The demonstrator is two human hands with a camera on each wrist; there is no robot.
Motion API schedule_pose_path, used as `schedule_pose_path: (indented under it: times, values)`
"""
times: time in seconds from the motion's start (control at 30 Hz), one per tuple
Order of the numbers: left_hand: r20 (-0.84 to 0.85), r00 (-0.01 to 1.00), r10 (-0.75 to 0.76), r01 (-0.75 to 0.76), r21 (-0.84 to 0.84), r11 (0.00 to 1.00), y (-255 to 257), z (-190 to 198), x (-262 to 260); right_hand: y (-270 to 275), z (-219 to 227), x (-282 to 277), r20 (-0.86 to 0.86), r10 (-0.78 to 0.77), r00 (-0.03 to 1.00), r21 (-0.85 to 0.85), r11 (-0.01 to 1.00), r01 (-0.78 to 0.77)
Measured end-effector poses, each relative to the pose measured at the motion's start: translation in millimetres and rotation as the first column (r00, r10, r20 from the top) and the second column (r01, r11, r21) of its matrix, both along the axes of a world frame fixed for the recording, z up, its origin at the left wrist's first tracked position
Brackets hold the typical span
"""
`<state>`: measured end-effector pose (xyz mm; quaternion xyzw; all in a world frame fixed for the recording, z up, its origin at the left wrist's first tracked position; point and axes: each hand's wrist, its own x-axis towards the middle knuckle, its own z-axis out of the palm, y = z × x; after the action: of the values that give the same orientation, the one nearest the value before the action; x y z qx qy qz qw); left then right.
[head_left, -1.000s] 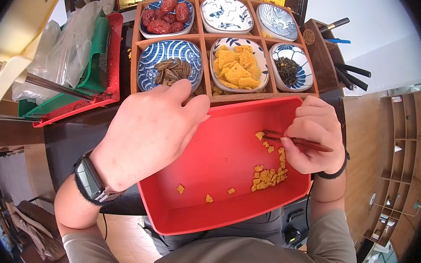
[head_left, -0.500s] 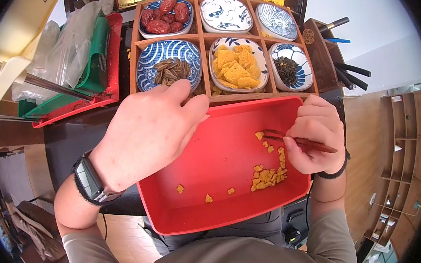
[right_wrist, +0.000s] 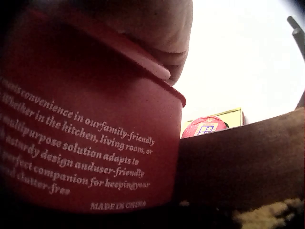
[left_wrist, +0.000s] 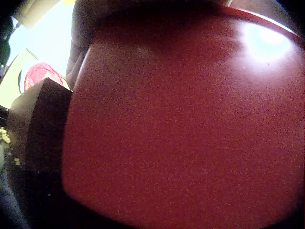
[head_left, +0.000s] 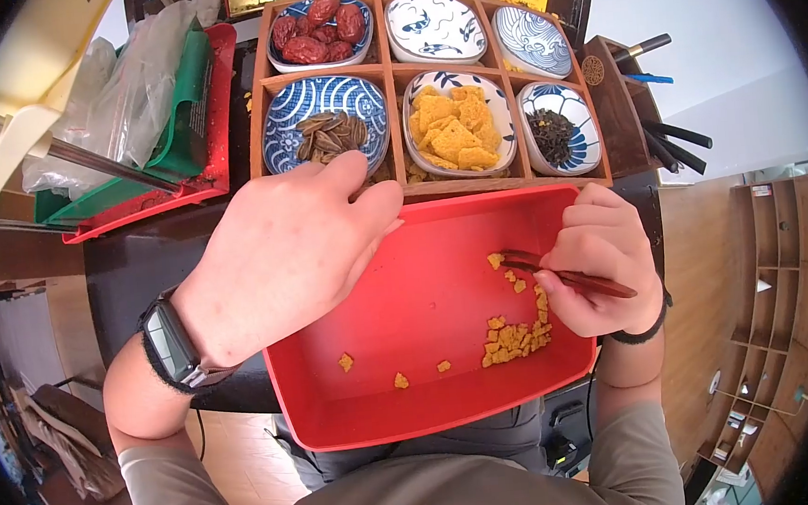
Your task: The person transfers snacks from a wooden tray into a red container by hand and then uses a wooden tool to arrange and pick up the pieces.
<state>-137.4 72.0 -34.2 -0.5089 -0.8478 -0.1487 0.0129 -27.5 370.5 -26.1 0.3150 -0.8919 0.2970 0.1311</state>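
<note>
A red plastic bin (head_left: 379, 302) holds small yellow crumbs (head_left: 515, 341), mostly toward its near right corner, with a few scattered at left. My left hand (head_left: 294, 247) grips the bin's rim at the far left, its fingertips partly hidden. In my right hand (head_left: 604, 260), over the right rim, brown wooden tweezers (head_left: 587, 282) are pinched between thumb and fingers. Their tips sit right beside a yellow crumb (head_left: 495, 260) near the far right of the bin floor. Both wrist views show mainly the bin's outer wall, printed with white lettering (right_wrist: 81, 143) on the right.
Behind the bin stands a wooden divided tray (head_left: 390, 73). Its patterned dishes hold red dates (head_left: 320, 31), sunflower seeds (head_left: 333, 136), yellow crisps (head_left: 456, 130) and dark tea leaves (head_left: 551, 136). A green basket (head_left: 182, 108) with plastic bags is at left, a wooden pen holder (head_left: 613, 75) at right.
The tweezers' tips spread apart half a second ago and now stand closer together. The crumb beside them has shifted slightly left. My left hand and the bin keep their places.
</note>
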Motion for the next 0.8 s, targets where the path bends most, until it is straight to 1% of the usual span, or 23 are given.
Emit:
schedule_pose_path:
  times: [0.27,0.37,0.47,0.53,0.67,0.77,0.8]
  values:
    - [-0.001,1.0,0.005,-0.005,-0.011,1.0,0.2,0.3,0.2,-1.3,0.8,0.2,0.01,0.034,0.999,-0.005,0.999,-0.034]
    - [0.004,1.0,0.005,-0.005,-0.005,1.0,0.3,0.3,0.1,-1.9,1.0,3.4,-0.005,-0.002,1.0,-0.107,0.994,0.001]
    - [0.006,1.0,0.004,-0.004,0.0,1.0,0.6,0.9,0.2,-2.1,-2.1,8.4,-0.051,-0.057,0.997,-0.249,0.967,0.043]
    - [0.004,1.0,0.006,-0.006,0.009,1.0,0.8,0.1,0.5,0.0,-4.0,12.5,-0.054,-0.115,0.992,-0.352,0.932,0.089]
    - [0.006,1.0,0.007,-0.007,0.0,1.0,0.9,1.7,0.6,5.5,-12.5,14.6,-0.124,-0.187,0.974,-0.516,0.851,0.097]
    - [0.005,1.0,0.01,-0.01,-0.012,1.0,1.2,2.5,0.7,8.5,-14.2,15.2,-0.143,-0.202,0.969,-0.553,0.828,0.091]
    - [0.007,1.0,0.01,-0.009,-0.01,1.0,1.2,2.3,0.8,10.7,-11.2,15.4,-0.127,-0.208,0.97,-0.53,0.841,0.111]
